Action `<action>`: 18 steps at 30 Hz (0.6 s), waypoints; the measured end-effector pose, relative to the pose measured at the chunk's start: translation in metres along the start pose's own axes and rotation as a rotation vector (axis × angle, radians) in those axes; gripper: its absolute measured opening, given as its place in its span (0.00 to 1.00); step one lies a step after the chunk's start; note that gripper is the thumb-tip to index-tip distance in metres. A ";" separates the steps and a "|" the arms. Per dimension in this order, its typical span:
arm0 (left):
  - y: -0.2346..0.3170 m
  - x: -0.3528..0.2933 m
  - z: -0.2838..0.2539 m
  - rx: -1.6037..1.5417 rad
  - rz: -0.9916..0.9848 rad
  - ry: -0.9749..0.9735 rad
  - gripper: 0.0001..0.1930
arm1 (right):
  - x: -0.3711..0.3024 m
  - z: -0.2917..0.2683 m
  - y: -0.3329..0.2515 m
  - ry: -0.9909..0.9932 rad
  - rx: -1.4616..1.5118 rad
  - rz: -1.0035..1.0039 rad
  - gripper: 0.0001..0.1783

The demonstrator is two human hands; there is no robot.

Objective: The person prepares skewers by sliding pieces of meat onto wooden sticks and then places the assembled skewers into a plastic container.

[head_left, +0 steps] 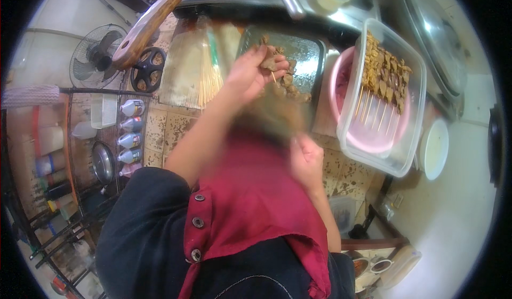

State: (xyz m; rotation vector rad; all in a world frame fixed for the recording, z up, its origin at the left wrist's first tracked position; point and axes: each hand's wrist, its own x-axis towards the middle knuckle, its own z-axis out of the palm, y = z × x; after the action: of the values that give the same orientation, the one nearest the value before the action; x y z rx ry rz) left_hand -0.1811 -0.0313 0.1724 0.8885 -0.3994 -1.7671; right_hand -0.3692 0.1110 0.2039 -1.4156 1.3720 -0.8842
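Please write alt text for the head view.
A person's left hand holds brown meat-like pieces and a thin stick at a shiny tray; the right hand is curled nearby. To the right, loaded skewers lie in a translucent container over a pink basin.

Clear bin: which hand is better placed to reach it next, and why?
Likely the right hand: it is nearer the bin, on that side. The left hand is farther off and holds meat on a stick. Blur hides whether the right holds anything.
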 end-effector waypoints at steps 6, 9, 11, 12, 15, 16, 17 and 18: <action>-0.006 -0.003 0.002 0.042 0.043 0.027 0.12 | -0.003 0.008 0.004 0.046 0.004 -0.049 0.10; -0.008 -0.007 0.002 0.046 0.037 0.016 0.12 | -0.001 0.010 0.000 0.042 0.034 -0.025 0.09; -0.010 -0.008 0.001 0.039 0.034 0.009 0.11 | 0.000 0.010 -0.001 0.027 -0.011 -0.008 0.09; -0.010 -0.009 0.001 0.041 0.032 0.004 0.11 | 0.000 0.010 -0.001 0.021 -0.034 0.000 0.09; -0.012 -0.013 0.005 0.040 0.031 -0.008 0.12 | 0.002 0.013 0.002 0.038 -0.032 0.019 0.09; -0.013 -0.014 0.006 0.035 0.032 -0.011 0.12 | 0.002 0.014 0.003 0.044 -0.025 0.003 0.09; -0.013 -0.014 0.007 0.031 0.033 -0.015 0.12 | 0.003 0.015 0.004 0.051 -0.017 -0.013 0.10; -0.013 -0.015 0.006 0.036 0.042 -0.025 0.12 | 0.003 0.016 0.004 0.057 -0.010 -0.030 0.10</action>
State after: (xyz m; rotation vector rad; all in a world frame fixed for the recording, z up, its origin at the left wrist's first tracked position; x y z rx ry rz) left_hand -0.1920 -0.0138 0.1737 0.8782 -0.4646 -1.7393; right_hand -0.3550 0.1102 0.1952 -1.4314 1.4022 -0.9450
